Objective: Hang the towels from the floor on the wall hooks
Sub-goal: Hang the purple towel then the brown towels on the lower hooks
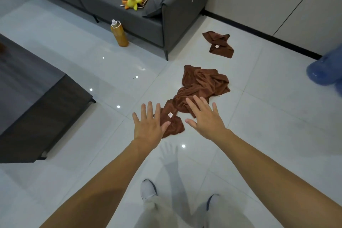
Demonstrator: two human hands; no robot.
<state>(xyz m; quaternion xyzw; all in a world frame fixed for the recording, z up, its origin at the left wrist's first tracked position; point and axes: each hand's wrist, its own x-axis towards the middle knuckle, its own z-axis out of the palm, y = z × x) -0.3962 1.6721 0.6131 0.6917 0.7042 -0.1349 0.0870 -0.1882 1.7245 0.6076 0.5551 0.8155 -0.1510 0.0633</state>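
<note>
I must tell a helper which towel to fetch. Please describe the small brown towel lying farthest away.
Find the grey sofa; its right end stands near the wall's dark baseboard. On the white floor between that end and the baseboard lies the small brown towel. Unlike the larger brown heap nearer the camera, it lies alone and is smaller.

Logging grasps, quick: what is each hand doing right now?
Left hand: open, fingers spread, holding nothing.
Right hand: open, fingers spread, holding nothing.
</note>
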